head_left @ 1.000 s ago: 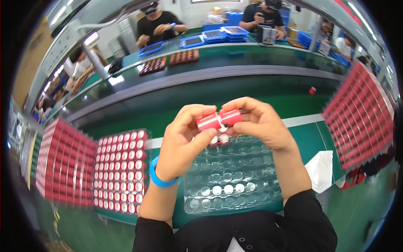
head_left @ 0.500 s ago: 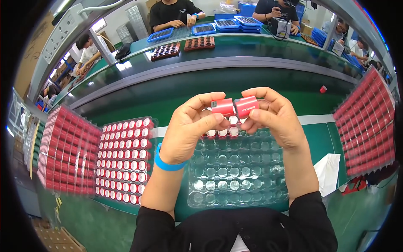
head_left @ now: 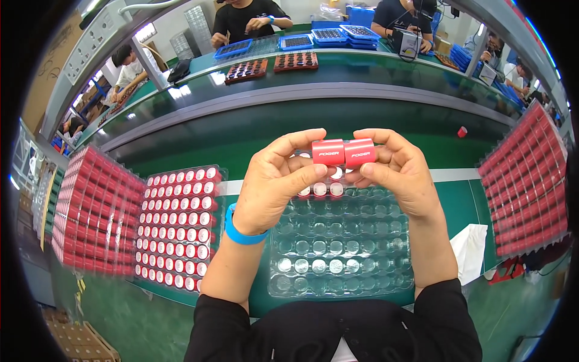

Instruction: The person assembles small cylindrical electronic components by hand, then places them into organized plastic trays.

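Note:
My left hand [head_left: 284, 166] pinches a short red cylinder [head_left: 327, 152] between thumb and fingers. A matching red cylinder [head_left: 360, 152] is gripped the same way in my right hand [head_left: 391, 166]. The two lie on their sides, end against end, with white lettering facing me. Below them is a clear plastic tray [head_left: 338, 247] with rows of round pockets. A few red cylinders with white ends [head_left: 319, 190] stand in its far rows, partly hidden by my hands. A blue band circles my left wrist.
At left sits a tray full of red cylinders [head_left: 178, 229], beside a tall stack of filled trays [head_left: 96, 214]. Another stack [head_left: 528, 181] stands at right, near a white sheet [head_left: 469, 253]. One loose cylinder [head_left: 462, 131] lies on the far belt. Several people work across the line.
Both cylinders have been turned and brought into line, their ends now meeting and the lettering on both facing me. My hands remain in nearly the same place.

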### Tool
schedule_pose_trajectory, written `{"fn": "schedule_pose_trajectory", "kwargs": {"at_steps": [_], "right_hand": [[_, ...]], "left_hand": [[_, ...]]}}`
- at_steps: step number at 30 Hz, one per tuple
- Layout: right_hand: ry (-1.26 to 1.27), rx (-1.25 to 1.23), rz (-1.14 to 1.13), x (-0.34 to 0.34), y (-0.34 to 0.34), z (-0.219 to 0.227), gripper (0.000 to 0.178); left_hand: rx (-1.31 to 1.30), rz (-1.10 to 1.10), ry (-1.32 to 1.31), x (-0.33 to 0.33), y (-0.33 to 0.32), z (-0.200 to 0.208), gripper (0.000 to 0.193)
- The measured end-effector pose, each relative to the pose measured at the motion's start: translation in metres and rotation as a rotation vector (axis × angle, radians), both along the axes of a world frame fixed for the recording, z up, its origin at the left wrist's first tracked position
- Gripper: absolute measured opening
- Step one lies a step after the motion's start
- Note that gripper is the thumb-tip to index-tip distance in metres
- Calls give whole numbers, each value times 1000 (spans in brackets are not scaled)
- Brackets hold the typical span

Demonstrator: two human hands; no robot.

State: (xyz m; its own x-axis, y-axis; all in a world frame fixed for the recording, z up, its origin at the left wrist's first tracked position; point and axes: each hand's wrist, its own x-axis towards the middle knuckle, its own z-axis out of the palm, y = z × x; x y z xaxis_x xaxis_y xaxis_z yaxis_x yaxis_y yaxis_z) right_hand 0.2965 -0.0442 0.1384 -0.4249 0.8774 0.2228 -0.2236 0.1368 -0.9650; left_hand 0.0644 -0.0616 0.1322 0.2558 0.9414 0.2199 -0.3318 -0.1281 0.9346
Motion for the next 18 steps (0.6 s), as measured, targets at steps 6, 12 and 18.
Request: {"fn": "schedule_pose_trajectory", "kwargs": {"at_steps": [6, 12, 18], "right_hand": [[24, 46, -63, -2, 6, -11, 50], [8, 77, -99, -5, 2, -8, 49], [-53, 38, -50, -2, 3, -8, 48]], "left_hand": [[80, 41, -16, 3, 2, -2, 48], [67, 57, -15, 6, 3, -6, 45], [47, 93, 87, 5, 4, -6, 39]]}}
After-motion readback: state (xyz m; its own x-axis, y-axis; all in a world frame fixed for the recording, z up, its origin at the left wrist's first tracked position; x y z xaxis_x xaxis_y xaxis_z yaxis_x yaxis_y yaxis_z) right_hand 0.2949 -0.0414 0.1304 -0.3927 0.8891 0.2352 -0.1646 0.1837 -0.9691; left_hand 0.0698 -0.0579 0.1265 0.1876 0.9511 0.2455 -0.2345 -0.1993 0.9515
